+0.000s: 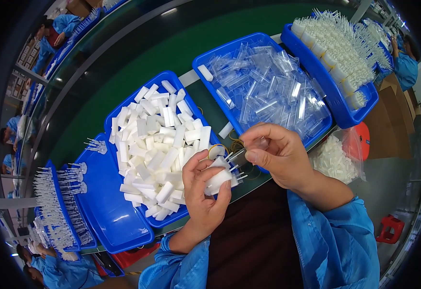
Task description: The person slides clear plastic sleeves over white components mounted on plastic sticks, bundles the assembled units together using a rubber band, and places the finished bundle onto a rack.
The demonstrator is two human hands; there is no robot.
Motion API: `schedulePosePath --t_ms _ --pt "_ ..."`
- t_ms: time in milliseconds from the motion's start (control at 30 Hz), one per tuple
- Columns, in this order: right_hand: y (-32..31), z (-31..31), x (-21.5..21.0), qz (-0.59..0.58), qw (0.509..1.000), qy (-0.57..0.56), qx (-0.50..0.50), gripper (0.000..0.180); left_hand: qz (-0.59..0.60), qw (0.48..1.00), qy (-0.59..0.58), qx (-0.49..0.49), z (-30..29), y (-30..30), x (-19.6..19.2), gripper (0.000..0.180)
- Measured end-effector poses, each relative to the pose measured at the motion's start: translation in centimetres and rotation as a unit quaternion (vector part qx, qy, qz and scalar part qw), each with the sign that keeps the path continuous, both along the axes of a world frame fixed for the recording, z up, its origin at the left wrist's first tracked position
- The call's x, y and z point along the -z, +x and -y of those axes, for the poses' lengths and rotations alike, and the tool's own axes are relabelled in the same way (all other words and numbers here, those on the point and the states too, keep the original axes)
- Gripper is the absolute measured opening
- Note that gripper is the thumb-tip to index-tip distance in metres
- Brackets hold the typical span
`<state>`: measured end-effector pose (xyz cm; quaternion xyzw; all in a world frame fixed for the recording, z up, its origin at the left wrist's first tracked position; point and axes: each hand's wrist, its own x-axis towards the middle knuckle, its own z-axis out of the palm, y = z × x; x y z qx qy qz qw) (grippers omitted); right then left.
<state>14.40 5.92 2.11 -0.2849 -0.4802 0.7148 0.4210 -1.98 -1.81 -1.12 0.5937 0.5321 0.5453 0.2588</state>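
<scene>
My left hand is closed around a small bundle of thin white sticks with a white block; the stick ends point to the right. Close beside it, my right hand is pinched, thumb against fingers, on a clear plastic piece that reaches toward the bundle. Fingers hide part of both things. Left of my hands is a blue tray heaped with white foam-like blocks. Beyond my right hand, another blue tray holds clear plastic sleeves.
At far right, a blue bin carries rows of bundled white sticks. An empty-looking blue tray and stick racks stand left. Yellow rubber bands lie between the trays. A red stool and co-workers in blue are around.
</scene>
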Motion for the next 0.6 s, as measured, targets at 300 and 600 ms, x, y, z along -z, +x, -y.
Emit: schedulePosePath --t_ms 300,600 --pt "-0.4 0.4 0.4 0.111 0.986 0.126 0.004 0.04 0.002 1.0 -0.021 0.016 0.3 0.3 0.1 0.022" --pt "0.4 -0.6 -0.3 0.189 0.939 0.272 0.088 0.039 -0.039 0.999 -0.004 0.0 0.3 0.1 -0.2 0.022"
